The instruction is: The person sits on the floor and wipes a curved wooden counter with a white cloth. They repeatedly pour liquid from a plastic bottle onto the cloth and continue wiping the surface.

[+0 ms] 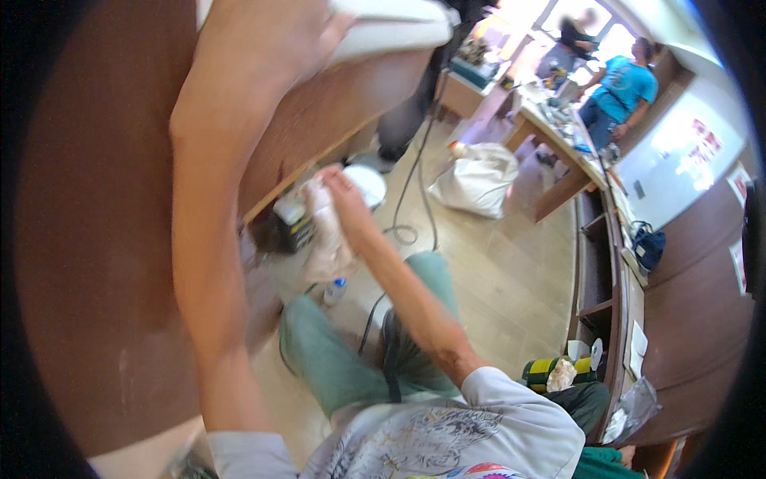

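My left hand (275,36) is raised high at the upper left, against the white edge piece (391,32) on top of a brown wooden panel (327,120). Most of its fingers are cut off by the frame or blurred, so their grip is unclear. Lower down, my right hand (345,198) is closed on a pale pinkish rag (325,243), which hangs crumpled from the fingers above my knees. Just behind that hand, a round white lid or bucket top (367,185) shows on the floor.
A small bottle with a blue cap (335,291) stands by my knee. Dark cables (415,172) loop over the floor near a white sack (479,180). Two people are by a wooden workbench (558,136). At right are shelves (594,263) and a green-yellow container (542,374).
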Available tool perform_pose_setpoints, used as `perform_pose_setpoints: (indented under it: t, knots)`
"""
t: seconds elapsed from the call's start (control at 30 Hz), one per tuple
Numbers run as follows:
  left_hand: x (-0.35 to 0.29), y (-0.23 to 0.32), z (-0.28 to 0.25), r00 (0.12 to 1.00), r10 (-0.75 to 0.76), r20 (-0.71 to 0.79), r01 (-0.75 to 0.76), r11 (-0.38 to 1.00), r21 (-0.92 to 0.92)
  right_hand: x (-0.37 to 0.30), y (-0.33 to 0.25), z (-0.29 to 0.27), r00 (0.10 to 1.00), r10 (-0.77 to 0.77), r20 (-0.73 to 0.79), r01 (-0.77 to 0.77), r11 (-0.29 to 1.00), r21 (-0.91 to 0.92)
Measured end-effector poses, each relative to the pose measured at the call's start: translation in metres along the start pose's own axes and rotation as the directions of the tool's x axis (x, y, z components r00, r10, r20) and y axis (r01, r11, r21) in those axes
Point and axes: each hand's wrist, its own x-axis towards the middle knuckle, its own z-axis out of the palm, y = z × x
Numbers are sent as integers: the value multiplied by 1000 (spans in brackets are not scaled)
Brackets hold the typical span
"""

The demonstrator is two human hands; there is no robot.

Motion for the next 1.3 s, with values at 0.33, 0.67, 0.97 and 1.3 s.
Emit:
perform_pose_setpoints:
  t: [0.33, 0.67, 0.97, 1.3]
  knots:
    - [-29, 20, -13, 996, 11, -84, -13, 1000, -23, -20, 11, -21, 991, -68, -114, 53, 990, -133]
    - [-14, 35, -5, 998, 24, -60, -27, 999, -43, 5, -7, -3, 991, -42, -129, 29, 994, -106]
    - [7, -14, 18, 988, 120, -97, -120, 993, 1, 19, 1, -3, 999, 49, 2, -49, 996, 76]
    - [-5, 25, -22, 981, 55, -183, -45, 997, 57, 7, 5, -4, 989, -144, -43, 138, 984, -115]
